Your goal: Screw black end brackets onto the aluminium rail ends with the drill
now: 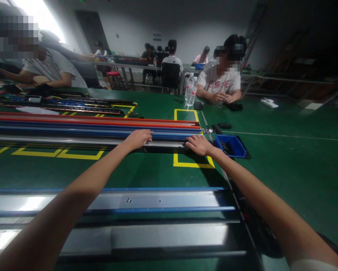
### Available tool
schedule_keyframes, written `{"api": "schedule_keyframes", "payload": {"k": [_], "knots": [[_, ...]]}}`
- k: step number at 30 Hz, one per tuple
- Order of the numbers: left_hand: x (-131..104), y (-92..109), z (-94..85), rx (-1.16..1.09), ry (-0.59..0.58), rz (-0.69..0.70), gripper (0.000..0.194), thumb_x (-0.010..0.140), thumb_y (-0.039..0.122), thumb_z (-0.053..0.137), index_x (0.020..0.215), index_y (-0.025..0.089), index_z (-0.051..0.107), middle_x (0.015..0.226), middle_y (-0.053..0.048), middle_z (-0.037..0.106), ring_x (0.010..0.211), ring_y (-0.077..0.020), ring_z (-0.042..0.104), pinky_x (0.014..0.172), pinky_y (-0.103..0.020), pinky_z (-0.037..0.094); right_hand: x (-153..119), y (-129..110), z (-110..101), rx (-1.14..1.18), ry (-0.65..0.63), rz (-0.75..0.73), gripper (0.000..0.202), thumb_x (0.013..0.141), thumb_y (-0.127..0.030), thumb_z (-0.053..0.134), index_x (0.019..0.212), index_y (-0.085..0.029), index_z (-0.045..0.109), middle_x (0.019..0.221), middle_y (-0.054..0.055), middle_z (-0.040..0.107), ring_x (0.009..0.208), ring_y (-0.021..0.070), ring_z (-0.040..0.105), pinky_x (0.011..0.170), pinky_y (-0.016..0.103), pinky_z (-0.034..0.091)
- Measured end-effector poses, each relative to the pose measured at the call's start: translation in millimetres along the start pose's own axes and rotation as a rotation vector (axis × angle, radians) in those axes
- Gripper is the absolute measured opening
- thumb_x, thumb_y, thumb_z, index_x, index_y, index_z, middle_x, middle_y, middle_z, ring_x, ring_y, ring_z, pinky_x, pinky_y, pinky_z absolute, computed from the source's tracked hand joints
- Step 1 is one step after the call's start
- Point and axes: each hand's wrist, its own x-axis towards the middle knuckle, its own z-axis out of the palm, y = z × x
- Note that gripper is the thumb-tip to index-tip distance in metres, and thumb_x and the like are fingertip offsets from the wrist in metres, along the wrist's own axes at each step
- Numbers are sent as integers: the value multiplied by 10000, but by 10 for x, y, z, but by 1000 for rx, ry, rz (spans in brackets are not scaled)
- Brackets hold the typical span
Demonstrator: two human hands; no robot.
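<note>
Long metal rails lie side by side across the green table. My left hand point(139, 139) is wrapped over the nearest one, a black and silver rail point(169, 144), some way in from its right end. Close to that end, my right hand point(199, 145) has its fingers curled over the same rail. The undersides of both hands are hidden. Directly behind lie a blue rail point(169, 131) and a red-orange rail point(157, 122). A blue bin point(243, 151) with dark parts inside stands just right of my right hand.
Nearer me lie a silver rail with blue edges point(169, 201) and another silver rail point(171, 237). Yellow tape point(194, 165) marks the table. Wired black strips point(101, 109) lie at back left. Water bottles point(190, 92) stand before a seated person point(221, 81); others sit beyond.
</note>
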Motion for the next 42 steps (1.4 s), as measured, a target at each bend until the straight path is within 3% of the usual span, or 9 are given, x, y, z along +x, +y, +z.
{"api": "schedule_keyframes", "payload": {"k": [3,23,35,42], "knots": [[6,13,-18,8,-43,-28,305,959,189,495,1013,208,795,1433,-78,653,1249,-245,678,1043,-384,550,23,12,11,-9,-4,5,555,1095,-500,208,1381,-187,566,1295,172,643,1149,343,578,943,441,397],[82,69,-118,49,-198,-81,308,918,130,515,1045,207,785,1492,-81,595,1190,-225,706,988,-308,537,65,33,43,-3,-4,10,529,1089,-513,227,1251,-171,597,1250,173,655,1106,344,586,919,438,400],[146,72,-116,40,-202,-124,273,919,157,545,1020,212,793,1303,-73,740,1132,-220,726,979,-296,523,59,29,49,15,12,13,562,1083,-531,199,1247,-176,602,1259,178,658,1107,359,589,905,450,409],[104,94,-103,42,-173,-159,284,950,171,517,1052,209,779,1381,-90,691,1151,-263,723,995,-364,531,1,-17,36,21,104,24,585,1086,-539,216,1376,-158,552,1313,191,624,1172,365,552,986,459,381]]}}
